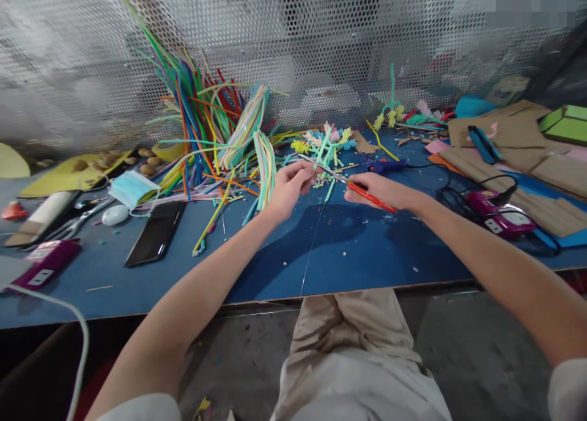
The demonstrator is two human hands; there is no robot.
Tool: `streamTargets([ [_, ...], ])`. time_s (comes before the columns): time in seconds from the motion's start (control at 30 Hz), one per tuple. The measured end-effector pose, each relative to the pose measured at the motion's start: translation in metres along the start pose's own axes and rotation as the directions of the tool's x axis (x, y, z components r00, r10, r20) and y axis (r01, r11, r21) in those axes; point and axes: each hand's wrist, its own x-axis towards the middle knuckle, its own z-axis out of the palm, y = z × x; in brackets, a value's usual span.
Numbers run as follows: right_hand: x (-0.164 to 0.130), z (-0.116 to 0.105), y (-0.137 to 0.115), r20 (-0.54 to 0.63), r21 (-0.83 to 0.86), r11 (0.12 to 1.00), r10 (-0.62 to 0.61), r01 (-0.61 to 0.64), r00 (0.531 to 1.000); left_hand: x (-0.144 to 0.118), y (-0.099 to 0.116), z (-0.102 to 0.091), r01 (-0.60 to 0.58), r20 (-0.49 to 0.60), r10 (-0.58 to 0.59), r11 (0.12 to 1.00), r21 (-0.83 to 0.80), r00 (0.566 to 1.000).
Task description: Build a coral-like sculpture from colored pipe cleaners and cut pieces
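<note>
My left hand is closed in a pinch above the blue table. Whatever is between its fingertips is too small or hidden to make out. In my right hand are red-handled scissors, their metal blades pointing left across my left fingertips. Just behind both hands lies a cluster of pipe-cleaner sprigs in mint, yellow, pink and blue. A bundle of pale pipe cleaners rests against the left side of my left hand. From near the hands a fine thread-like line runs down to the table's front edge.
Colourful pipe cleaners stand piled at back left, before a perforated metal panel. A phone, face mask and white mouse lie left. A blue glue gun, purple power box and cardboard are right.
</note>
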Motion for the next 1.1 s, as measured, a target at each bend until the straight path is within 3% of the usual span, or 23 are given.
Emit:
streamTargets([
  [0.37,0.001,-0.002,0.007,0.002,0.051,0.998,-0.045,0.045,0.999,-0.002,0.008,-0.006,-0.058,0.024,0.055,0.986,0.158,0.998],
  [0.67,0.007,0.003,0.009,-0.162,0.057,0.998,0.015,-0.005,0.987,-0.001,0.01,-0.007,-0.022,0.012,0.021,0.996,0.089,1.0],
  [0.87,0.006,0.005,0.008,-0.162,0.056,0.998,0.038,-0.029,0.986,0.0,0.006,-0.006,-0.084,0.049,0.081,0.994,0.07,0.996],
  [1.1,0.005,0.009,0.003,-0.126,0.006,0.999,0.048,-0.048,0.991,-0.001,0.004,-0.007,-0.101,0.017,0.099,0.989,0.107,0.995],
])
